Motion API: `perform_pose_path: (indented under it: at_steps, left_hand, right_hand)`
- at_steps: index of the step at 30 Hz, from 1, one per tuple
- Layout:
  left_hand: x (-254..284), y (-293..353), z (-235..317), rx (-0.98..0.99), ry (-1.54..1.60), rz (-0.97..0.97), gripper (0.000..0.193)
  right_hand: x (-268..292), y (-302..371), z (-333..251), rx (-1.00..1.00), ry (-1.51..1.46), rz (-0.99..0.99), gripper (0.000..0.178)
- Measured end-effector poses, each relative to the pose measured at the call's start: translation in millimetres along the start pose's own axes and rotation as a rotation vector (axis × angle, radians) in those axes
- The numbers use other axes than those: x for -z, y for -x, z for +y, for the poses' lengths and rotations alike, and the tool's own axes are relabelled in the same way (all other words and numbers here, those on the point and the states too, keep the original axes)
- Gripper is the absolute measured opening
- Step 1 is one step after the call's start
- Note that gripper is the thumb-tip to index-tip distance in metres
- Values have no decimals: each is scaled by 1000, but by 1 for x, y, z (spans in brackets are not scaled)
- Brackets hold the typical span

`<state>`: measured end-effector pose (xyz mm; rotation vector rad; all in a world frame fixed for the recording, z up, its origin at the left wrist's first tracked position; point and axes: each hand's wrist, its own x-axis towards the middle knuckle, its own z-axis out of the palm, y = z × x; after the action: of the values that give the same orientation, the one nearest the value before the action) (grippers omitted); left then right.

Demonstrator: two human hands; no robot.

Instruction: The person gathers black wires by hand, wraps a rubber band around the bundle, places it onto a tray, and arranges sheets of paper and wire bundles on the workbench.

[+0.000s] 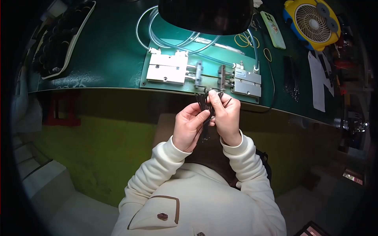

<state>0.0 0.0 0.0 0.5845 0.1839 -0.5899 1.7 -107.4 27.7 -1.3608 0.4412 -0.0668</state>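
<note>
My left hand (187, 128) is closed round a bundle of thin black wire-like strands (205, 131), whose ends fan out above and hang below the fingers. Beside it, my right hand (226, 112) pinches at the upper part of the same bundle with thumb and fingers. Both hands are just off the front edge of the bench, close below a clamping fixture. Two dark jaw blocks, a left one (198, 74) and a right one (222, 76), face each other with a gap. They are joined to a left silver cylinder block (167, 70) and a right silver cylinder block (247, 83).
Clear air tubes (151, 27) loop behind the fixture, under a black lamp hood (206, 15). On the green bench (110, 51) lie a phone (277, 38), more black strands (291, 78) and white strips (316, 84). A yellow-blue fan (313, 23) and a filled tray (82, 35) stand at either side.
</note>
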Motion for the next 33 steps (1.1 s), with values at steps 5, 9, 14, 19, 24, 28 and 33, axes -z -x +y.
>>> perform_pose_path:
  at_steps: [5, 9, 14, 19, 24, 28, 33]
  left_hand:
    - [1, 4, 2, 20, -34, 0, 15]
    - [1, 8, 1, 27, -56, 21, 15]
    - [0, 4, 1, 14, -50, 54, 16]
    - [0, 1, 1, -5, -46, 28, 17]
    - [2, -1, 2, 14, -44, 8, 19]
    - [2, -2, 3, 23, -42, -7, 19]
    - [1, -2, 5, 49, 1, 2, 16]
  right_hand:
    - [-3, 7, -6, 53, 0, -54, 20]
    - [-6, 10, -6, 64, 14, -19, 20]
    - [-5, 5, 0, 42, -1, 34, 20]
    - [-5, 2, 1, 36, -53, 23, 20]
    - [-4, 1, 0, 19, -61, 19, 19]
    - [-5, 1, -2, 6, -32, 26, 20]
    - [-5, 2, 0, 41, -38, 43, 21]
